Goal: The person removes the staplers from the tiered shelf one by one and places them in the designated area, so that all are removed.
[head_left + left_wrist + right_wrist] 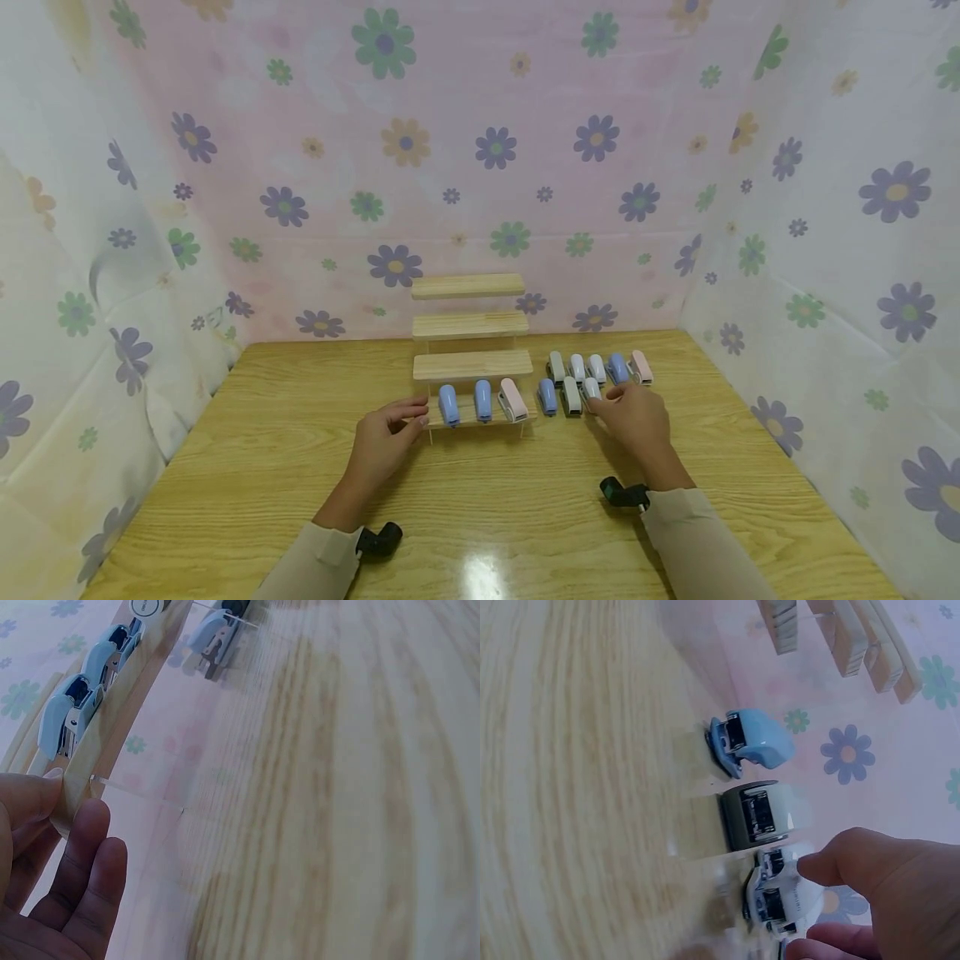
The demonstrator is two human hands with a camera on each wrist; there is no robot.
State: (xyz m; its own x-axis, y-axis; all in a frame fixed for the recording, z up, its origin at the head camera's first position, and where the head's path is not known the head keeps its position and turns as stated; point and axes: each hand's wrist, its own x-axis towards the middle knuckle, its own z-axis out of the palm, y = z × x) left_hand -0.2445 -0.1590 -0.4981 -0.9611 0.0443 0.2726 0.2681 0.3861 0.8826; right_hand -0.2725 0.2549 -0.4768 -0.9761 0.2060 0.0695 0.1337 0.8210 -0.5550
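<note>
My left hand (381, 442) pinches the left end of the lowest board of a stepped wooden display rack (472, 365); the left wrist view shows thumb and fingers around the board's end (79, 780). On that board stand two blue mini staplers (448, 405) (483, 401) and a pink stapler (513, 400). To the right of the rack, my right hand (637, 421) pinches a white stapler (591, 389) in the front row on the table. In the right wrist view, my thumb lies against this white stapler (791, 892), beside a grey stapler (761, 815) and a blue stapler (754, 739).
Behind the gripped stapler, a back row holds grey (556, 367), white (577, 367), blue (617, 367) and pink (640, 367) staplers. The rack's upper boards (468, 287) rise toward a flowered cloth backdrop (450, 167). Wood-grain table (510, 500) lies in front.
</note>
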